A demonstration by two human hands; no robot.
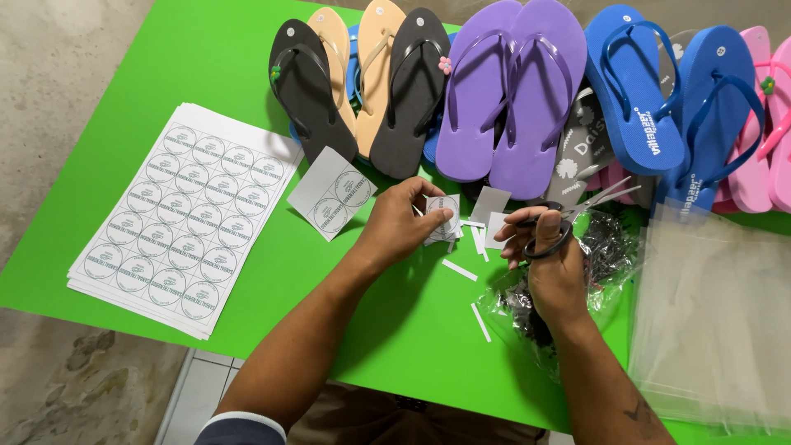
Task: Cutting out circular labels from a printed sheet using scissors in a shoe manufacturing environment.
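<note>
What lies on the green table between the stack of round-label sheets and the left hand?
In the head view, a small cut piece of label sheet lies between the stack of printed sheets and the left hand.

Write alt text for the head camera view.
Over a green table, the left hand holds a small cut label and the right hand holds scissors. Printed label sheets lie left; flip-flops line the far edge.
</note>
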